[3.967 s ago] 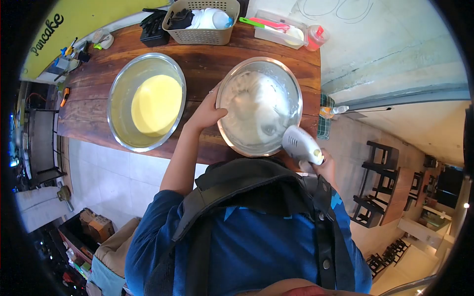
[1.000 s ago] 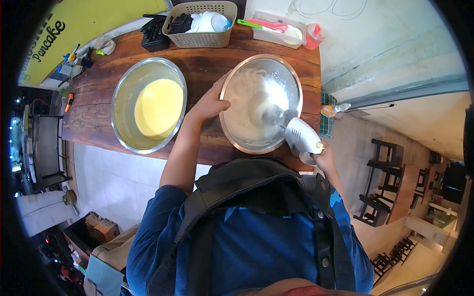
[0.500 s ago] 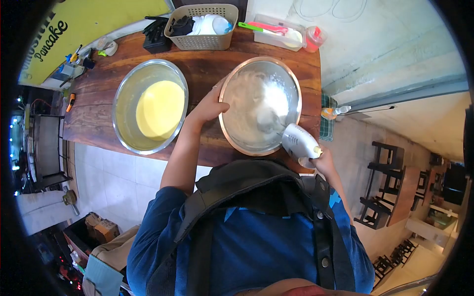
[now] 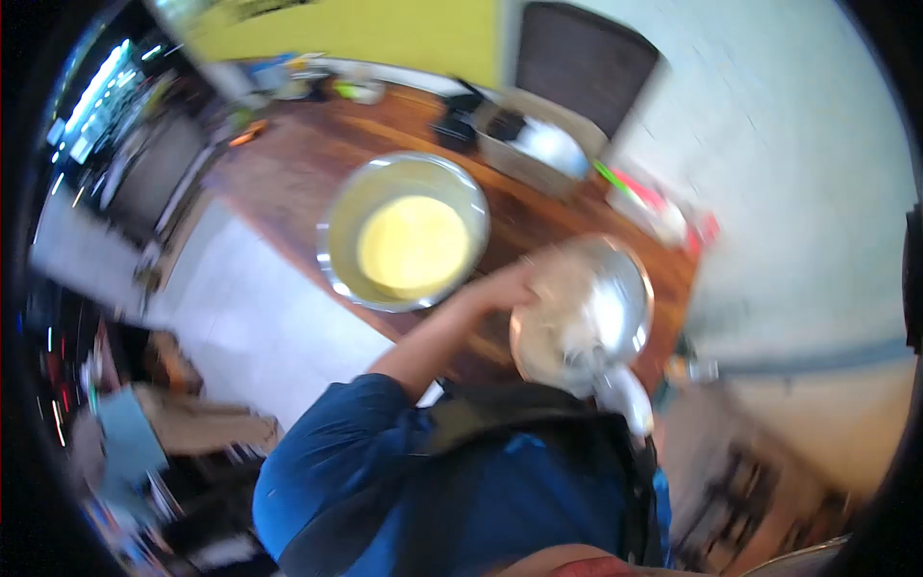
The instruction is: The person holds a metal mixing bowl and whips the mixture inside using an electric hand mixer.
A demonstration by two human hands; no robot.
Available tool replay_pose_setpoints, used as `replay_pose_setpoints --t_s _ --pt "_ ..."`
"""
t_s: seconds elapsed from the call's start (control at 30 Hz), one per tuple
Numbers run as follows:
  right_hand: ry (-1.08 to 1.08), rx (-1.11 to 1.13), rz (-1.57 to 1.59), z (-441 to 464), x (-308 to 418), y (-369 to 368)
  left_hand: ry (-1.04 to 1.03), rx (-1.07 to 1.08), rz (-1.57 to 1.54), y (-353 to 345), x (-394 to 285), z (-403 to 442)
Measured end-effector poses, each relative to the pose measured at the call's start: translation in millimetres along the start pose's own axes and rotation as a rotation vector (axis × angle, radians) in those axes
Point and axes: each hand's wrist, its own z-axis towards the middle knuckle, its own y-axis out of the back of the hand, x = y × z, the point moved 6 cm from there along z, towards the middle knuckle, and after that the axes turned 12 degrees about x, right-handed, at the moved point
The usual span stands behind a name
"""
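The frame is smeared by motion. My left hand [image 4: 514, 287] grips the near-left rim of a metal bowl [image 4: 646, 288] that holds a pale, whitish mixture [image 4: 562, 313]. A white hand mixer [image 4: 625, 399] reaches over the bowl's near-right rim, its beaters down in the mixture. My right hand is mostly hidden behind the mixer and the body, only a blurred bit of skin [image 4: 658, 442] showing by the mixer's rear end. To the left stands a second metal bowl [image 4: 338, 236] with smooth yellow batter [image 4: 413, 245].
Along the wooden table's [image 4: 288, 178] back edge are a black container [image 4: 457, 130], a basket [image 4: 529, 168] with cloths, a clear tray [image 4: 639, 212] with green and pink utensils, and a red-topped container [image 4: 705, 231]. An orange tool [image 4: 248, 133] lies far left. Dark chairs [image 4: 731, 500] stand lower right.
The whole view has swung and tilted, so the table and bowls appear lower and farther right. My left hand stays on the bowl rim and the mixer stays in the bowl.
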Motion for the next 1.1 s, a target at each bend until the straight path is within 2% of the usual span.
replay_pose_setpoints --t_s 0.03,0.07,0.1,0.13,0.23,0.37,0.53,0.7,0.8,1.1 --pt "0.001 -0.005 -0.005 10 19 0 -0.112 -0.020 0.210 1 -1 -3" --pt "0.012 -0.003 -0.011 21 40 -4 -0.127 0.054 0.139 4 31 1" --pt "0.009 -0.010 -0.019 24 61 -6 -0.062 0.000 0.332 2 23 -5" --pt "0.014 0.002 -0.031 34 78 -11 0.022 -0.034 0.305 3 28 -6" --pt "0.033 0.032 -0.067 58 112 -22 0.019 -0.063 0.379 5 17 -9" --pt "0.043 0.055 -0.083 66 132 -30 0.068 -0.046 0.319 0 2 -20" --pt "0.052 0.082 -0.103 72 140 -34 0.031 -0.043 0.261 -10 4 -23" --pt "0.056 0.090 -0.107 75 145 -34 0.116 -0.081 0.299 -7 2 -20" --pt "0.057 0.096 -0.114 74 147 -35 0.071 -0.039 0.353 -9 -3 -19" --pt "0.063 0.092 -0.111 74 151 -36 0.106 -0.040 0.352 -7 9 -13"
